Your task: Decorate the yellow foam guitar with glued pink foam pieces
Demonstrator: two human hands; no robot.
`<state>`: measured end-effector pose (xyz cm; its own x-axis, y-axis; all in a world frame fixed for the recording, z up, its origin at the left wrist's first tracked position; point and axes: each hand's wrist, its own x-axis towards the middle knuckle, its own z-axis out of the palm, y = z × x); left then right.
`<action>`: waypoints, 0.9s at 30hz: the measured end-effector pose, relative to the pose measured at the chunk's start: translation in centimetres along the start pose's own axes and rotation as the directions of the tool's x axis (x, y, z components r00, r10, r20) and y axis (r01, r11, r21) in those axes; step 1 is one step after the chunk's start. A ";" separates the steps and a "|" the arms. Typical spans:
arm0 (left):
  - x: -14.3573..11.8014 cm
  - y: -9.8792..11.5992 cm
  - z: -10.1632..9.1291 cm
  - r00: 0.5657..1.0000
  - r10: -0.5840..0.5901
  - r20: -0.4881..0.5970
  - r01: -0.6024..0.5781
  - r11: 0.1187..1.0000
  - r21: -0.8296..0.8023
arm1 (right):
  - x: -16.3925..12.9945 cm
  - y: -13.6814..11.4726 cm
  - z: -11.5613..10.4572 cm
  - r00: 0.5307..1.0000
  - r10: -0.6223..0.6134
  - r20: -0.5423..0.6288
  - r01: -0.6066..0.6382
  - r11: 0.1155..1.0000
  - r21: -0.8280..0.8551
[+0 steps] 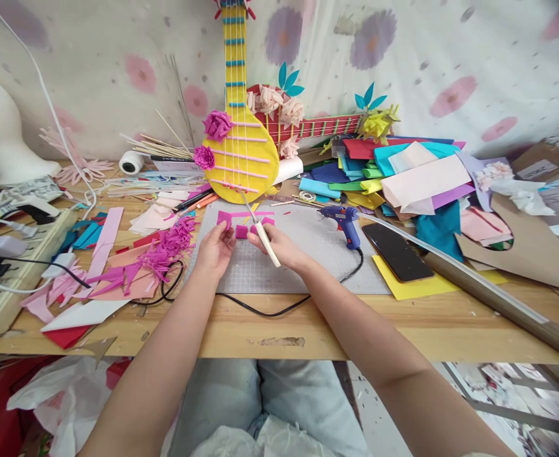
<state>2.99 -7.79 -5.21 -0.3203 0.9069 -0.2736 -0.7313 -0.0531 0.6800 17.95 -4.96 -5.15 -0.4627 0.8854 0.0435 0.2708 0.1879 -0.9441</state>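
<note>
1. We hold a white-handled tool in our right hand; its long axis runs diagonally, the handle end pointing toward the near edge of the counter and slightly right, the thin metal tip pointing toward the far edge and slightly left.
2. Whether the tool is a knife or scissors, we cannot tell.
3. Our right hand is closed around the handle's middle, with the handle's near end sticking out below the fingers.
4. Our left hand pinches a small pink foam piece between thumb and fingertips; the piece sits between our two hands, just left of the tool's handle.
5. A longer pink foam strip lies flat on the grey cutting mat, just beyond our fingertips, its long axis parallel to the counter's far edge.
6. The mat lies at the middle of the counter, close to its near edge.
7. A blue glue gun rests on the mat to the right of our right hand, apart from it.
8. A black phone lies farther right on yellow paper.
</note>
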 end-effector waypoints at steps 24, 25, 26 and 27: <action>0.0 -0.6 0.2 0.987 0.127 0.099 -0.134 0.988 0.071 | -0.9 -1.4 0.8 0.954 -0.061 0.294 0.028 0.993 0.114; 0.0 -0.6 0.2 0.986 0.133 0.101 -0.140 0.987 0.073 | -0.8 -1.2 0.9 0.954 -0.065 0.293 0.029 0.992 0.126; 0.0 -0.6 0.1 0.985 0.138 0.104 -0.147 0.986 0.076 | -0.8 -1.0 0.9 0.956 -0.073 0.283 0.034 0.989 0.141; 0.0 -0.6 0.1 0.984 0.139 0.108 -0.148 0.986 0.078 | -0.7 -0.9 0.9 0.960 -0.082 0.268 0.041 0.987 0.158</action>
<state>3.49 -7.74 -5.48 -0.3517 0.9307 -0.1009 -0.6269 -0.1541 0.7637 17.26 -6.16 -4.65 -0.6930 0.7202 0.0319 0.1151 0.1543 -0.9813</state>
